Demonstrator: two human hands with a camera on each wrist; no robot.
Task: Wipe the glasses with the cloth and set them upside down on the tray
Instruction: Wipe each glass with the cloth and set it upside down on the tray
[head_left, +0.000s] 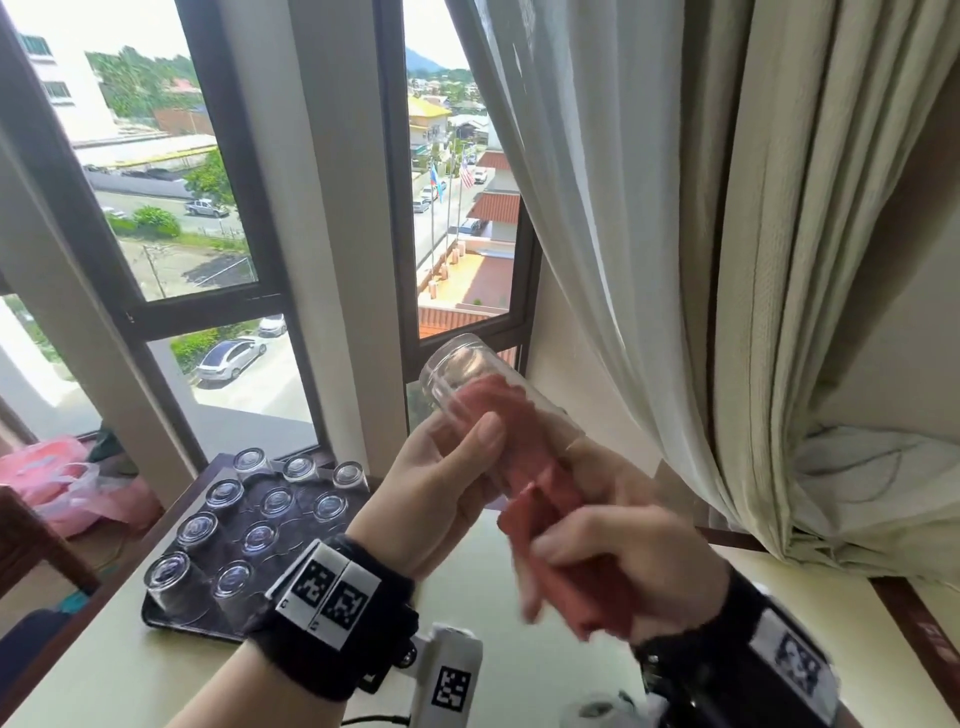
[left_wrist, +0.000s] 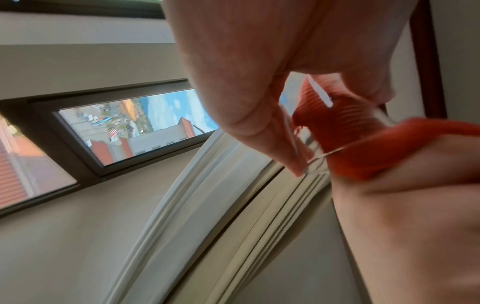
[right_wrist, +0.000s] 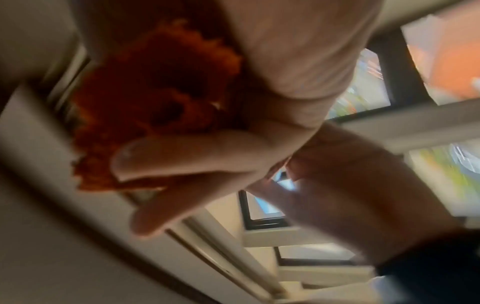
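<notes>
**Wiping in progress: 1 glass in hand, 11 on the tray**

Wiping the inside of a clear glass (head_left: 483, 395), the person holds it tilted in the air above the bench (head_left: 519, 639), base pointing up and away toward the window (head_left: 208, 182), mouth toward the hands.

- Left hand (head_left: 441, 488): fingers and thumb curled round the lower wall of the glass, grasping it.
- Right hand (head_left: 618, 561): blurred in the head view; fingers clenched on the red cloth (head_left: 550, 499), whose front part is stuffed into the glass while the rest bunches outside the mouth.
- Tray (head_left: 171, 621): dark, on the bench to the left, well apart from the held glass. 11 glasses (head_left: 223, 493) stand on it upside down in rows.
- Also present: pale curtain (head_left: 727, 260) at right; pink plastic bag (head_left: 57, 483) at far left.

Handling notes, as judgement: the glass looks thin-walled, rigid, light and breakable, and its smooth surface is likely slippery. The hold is best taken round the middle of the wall with a full wrap, not at the rim, and pressure kept moderate. The cloth is soft and compresses easily, so it can be twisted inside without strain. Setting down calls for lowering the rim flat onto a free spot on the tray without knocking neighbouring glasses.
</notes>
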